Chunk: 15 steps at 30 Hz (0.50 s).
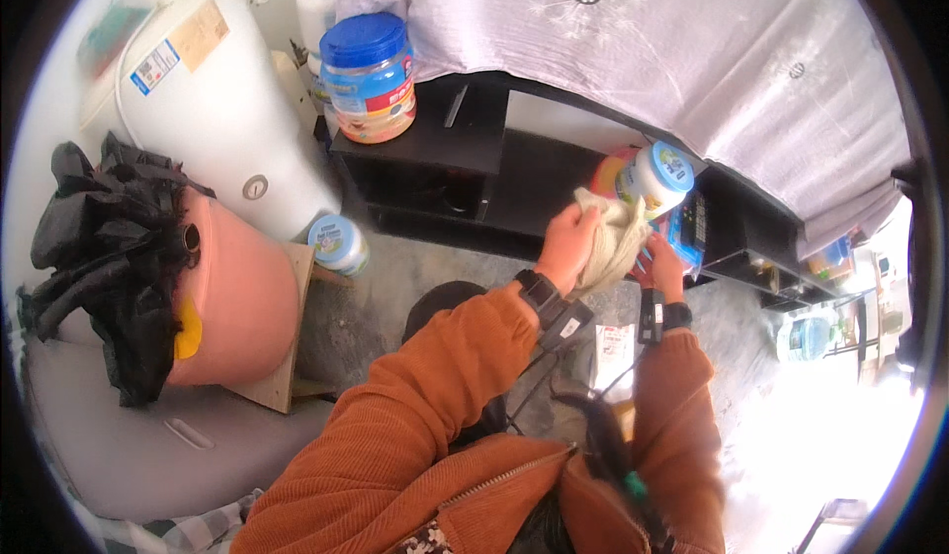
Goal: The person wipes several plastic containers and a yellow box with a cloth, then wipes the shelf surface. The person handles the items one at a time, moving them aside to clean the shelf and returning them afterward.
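Note:
A crumpled cream cloth (615, 243) is gripped in my left hand (568, 248), its fingers closed round the left side. My right hand (660, 267) is at the cloth's lower right edge with its fingers curled; what they grip is partly hidden. Just beyond the cloth is a white jar (638, 190) with a light blue lid, tilted in this view. The cloth covers its lower part, so I cannot tell whether a hand touches it. Close to my right hand are blue packages (689, 248), and something pink and yellow (607, 173) shows behind the jar.
A low black cabinet (539, 173) runs under a grey patterned cloth (652, 40). On it stands a large blue-lidded jar (368, 85). Another white jar (337, 246) stands on the floor. At left are a pink bin (242, 292) with a black bag (104, 257) and a grey seat (129, 435).

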{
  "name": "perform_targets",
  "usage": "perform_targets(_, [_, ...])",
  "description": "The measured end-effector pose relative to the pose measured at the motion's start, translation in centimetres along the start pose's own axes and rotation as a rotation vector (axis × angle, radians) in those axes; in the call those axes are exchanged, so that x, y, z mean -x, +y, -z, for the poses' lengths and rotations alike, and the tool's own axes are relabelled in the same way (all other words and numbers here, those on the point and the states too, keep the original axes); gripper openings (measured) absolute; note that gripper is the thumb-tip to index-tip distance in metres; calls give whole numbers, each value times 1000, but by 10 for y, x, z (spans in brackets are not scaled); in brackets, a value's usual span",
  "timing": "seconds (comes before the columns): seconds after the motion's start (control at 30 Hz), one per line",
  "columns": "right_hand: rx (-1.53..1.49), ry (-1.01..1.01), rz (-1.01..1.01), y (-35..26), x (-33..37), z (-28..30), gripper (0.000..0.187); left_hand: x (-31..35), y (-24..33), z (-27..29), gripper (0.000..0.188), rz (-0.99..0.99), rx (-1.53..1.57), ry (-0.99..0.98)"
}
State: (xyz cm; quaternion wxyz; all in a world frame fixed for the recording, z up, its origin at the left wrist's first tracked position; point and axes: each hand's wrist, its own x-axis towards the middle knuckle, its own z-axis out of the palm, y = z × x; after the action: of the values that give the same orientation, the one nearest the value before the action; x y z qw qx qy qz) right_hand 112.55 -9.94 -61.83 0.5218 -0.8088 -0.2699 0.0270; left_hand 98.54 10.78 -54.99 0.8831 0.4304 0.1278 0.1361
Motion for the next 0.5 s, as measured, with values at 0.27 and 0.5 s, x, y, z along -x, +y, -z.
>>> perform_targets(0.27, [-904,-316,-441,-130,1,-63,75,-4,21,3,31,-48,57,23])
perform_targets(0.5, [-734,-442,-591,-166,-18,-83,50,10,88,16,30,-282,-732,97])
